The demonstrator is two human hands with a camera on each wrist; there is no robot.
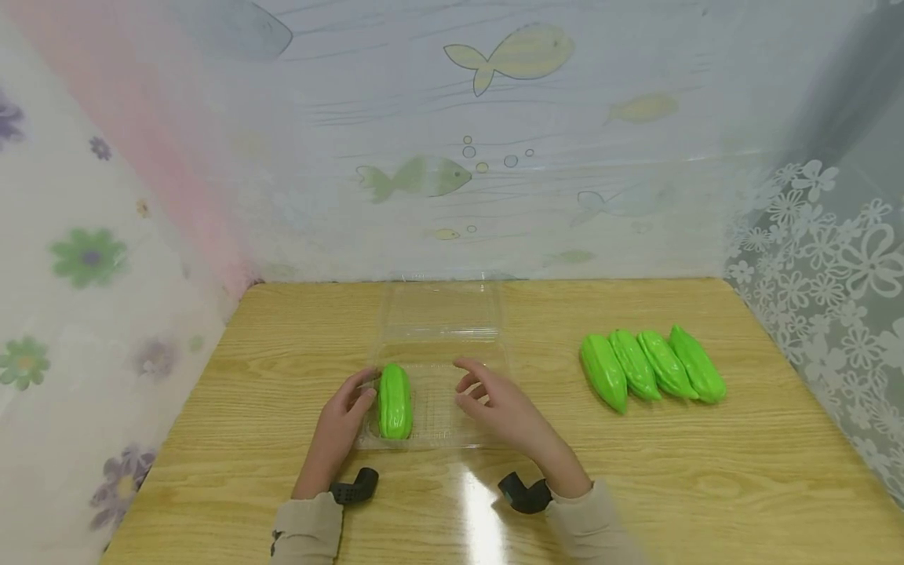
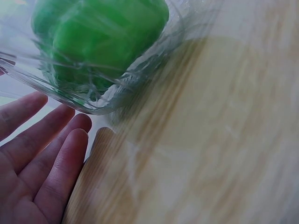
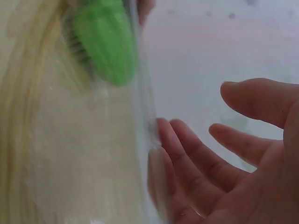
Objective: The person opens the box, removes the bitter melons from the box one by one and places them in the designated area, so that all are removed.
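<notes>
A clear plastic clamshell box [image 1: 441, 428] lies on the table with its lid [image 1: 441, 308] folded back. One glossy green, ridged, gourd-like toy vegetable [image 1: 395, 402] lies lengthwise in the left part of its base. At the box's left edge is my left hand [image 1: 344, 413], fingers extended; in the left wrist view the fingertips [image 2: 79, 135] are close against the wall, and whether they touch is unclear. My right hand [image 1: 504, 408] hovers over the right side of the base, fingers loosely bent, holding nothing. In the right wrist view, its fingers [image 3: 201, 163] are spread beside the blurred box.
Several more green toy vegetables [image 1: 653, 367] lie side by side on the wooden table [image 1: 706, 486] to the right. A fish-patterned curtain [image 1: 523, 212] borders the back, with flowered sheets at both sides. Black wrist devices [image 1: 524, 494] protrude near both cuffs.
</notes>
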